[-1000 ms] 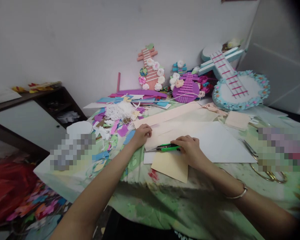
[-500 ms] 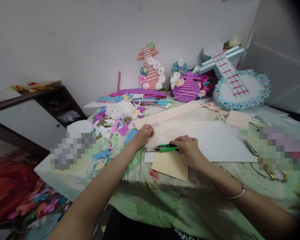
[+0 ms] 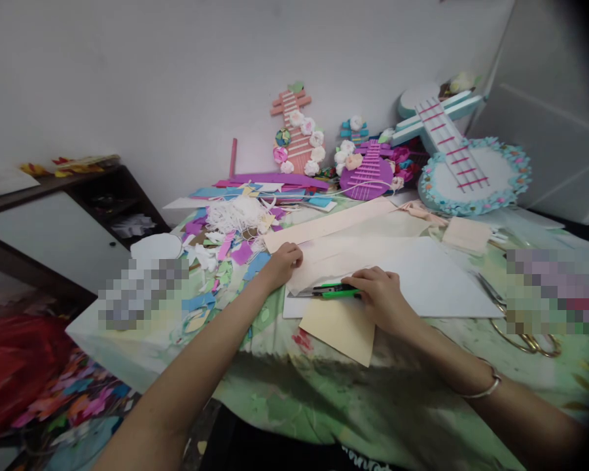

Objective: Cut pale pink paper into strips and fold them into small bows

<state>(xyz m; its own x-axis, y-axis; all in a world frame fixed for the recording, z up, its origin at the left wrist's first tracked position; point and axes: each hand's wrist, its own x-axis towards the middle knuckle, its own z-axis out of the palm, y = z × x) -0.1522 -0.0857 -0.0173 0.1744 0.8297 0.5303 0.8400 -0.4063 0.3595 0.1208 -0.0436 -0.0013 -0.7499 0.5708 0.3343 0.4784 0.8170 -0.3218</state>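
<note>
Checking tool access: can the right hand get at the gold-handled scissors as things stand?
Likely yes, though the right hand holds the green cutter. The gold-handled scissors lie on the cloth to its right, nothing seen across their handles; pixelation hides part.

Wall [image 3: 167, 78]: pale grey, plain, faint marks. Grey panel [image 3: 550, 124] at right: glossy, pale diagonal streak across surface. Cabinet [image 3: 93, 190] at left: dark brown frame, pale door [image 3: 53, 229], small dark knob [image 3: 112, 244]; open shelves beside door, white material on lower one. Table [image 3: 260, 376] near wall: green-and-white patterned cloth, folds hanging at near edge. Floor area, lower left: multicoloured scraps [image 3: 86, 392] beside red heap [image 3: 19, 369], material unclear. Light: dim, soft; dark shadow below cabinet top.
</note>
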